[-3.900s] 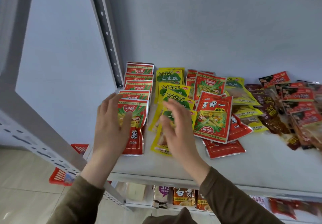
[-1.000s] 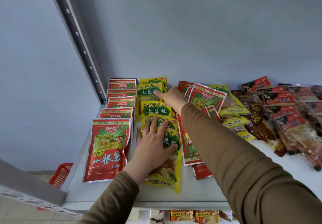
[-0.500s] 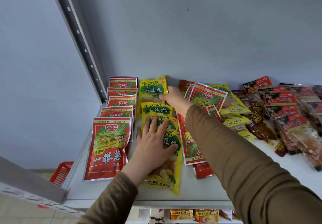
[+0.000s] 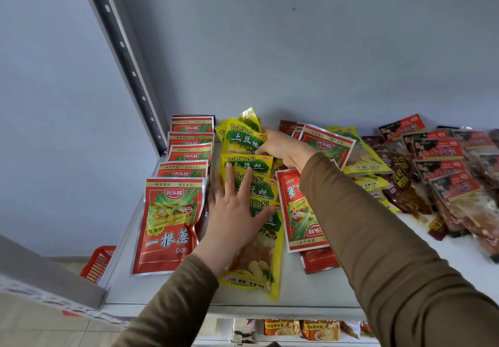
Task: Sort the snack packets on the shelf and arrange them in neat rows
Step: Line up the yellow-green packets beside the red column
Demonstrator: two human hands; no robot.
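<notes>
Squaring up the yellow-green TuDouSi packet row [image 4: 249,208] beside the red row [image 4: 186,173] on the shelf [image 4: 310,290]: left hand [image 4: 233,217] pressing flat, fingers spread; right hand [image 4: 283,149] pinching the rearmost yellow packet [image 4: 243,137]. Probably needing that packet laid flat next, aligned behind the others.

White shelf [image 4: 310,290] carries snack packets [image 4: 170,225] (red, yellow, brown).

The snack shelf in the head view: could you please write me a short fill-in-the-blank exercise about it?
1. The left hand rests flat on the row of ____ packets.
2. The right hand grips a yellow packet at the ____ of that row.
3. The leftmost row holds ____ packets.

Missing words: yellow; back; red
</notes>
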